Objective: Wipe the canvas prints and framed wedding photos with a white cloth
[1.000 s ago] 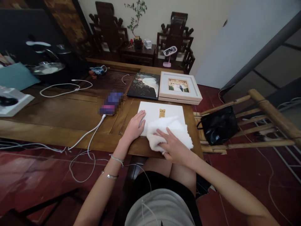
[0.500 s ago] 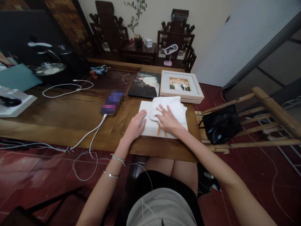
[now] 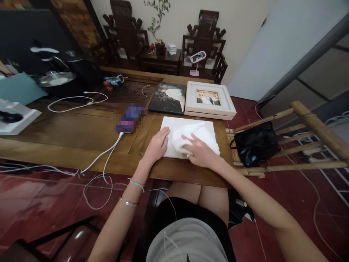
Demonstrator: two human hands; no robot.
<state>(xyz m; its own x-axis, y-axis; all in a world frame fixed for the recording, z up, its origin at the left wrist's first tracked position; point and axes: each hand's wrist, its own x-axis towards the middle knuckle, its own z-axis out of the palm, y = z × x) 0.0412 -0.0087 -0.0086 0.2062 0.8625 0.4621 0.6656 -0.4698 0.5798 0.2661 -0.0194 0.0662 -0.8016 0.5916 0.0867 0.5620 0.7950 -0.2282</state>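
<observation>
- Nearest the camera, the right hand (image 3: pixel 200 153) lies palm down on a white cloth (image 3: pixel 203 135), fingers spread, pressing it flat rather than pinching it: a released grip, resting on the fabric.
- The cloth is bunched over a white panel (image 3: pixel 170 123) that lies flat near the bench's front right corner; the cloth covers most of the panel's right half.
- The left hand (image 3: pixel 156 145) sits on the panel's left edge, fingers extended and flat, pinning it to the bench (image 3: pixel 68 134). That grip is released too; nothing is enclosed. Two bracelets (image 3: pixel 132 193) ring that wrist.
- Just left of the panel, a blurred phone (image 3: pixel 128 119) lies with a white cable (image 3: pixel 100 156) trailing off the front edge to the floor.
- Behind the panel, toward the far right corner, a white picture frame (image 3: pixel 208 100) sits just beside a dark print (image 3: pixel 168 97).
- Off the right edge, a black bag (image 3: pixel 256 143) rests on a bamboo rack (image 3: pixel 313 127).
- No writing or labels can be read anywhere.
</observation>
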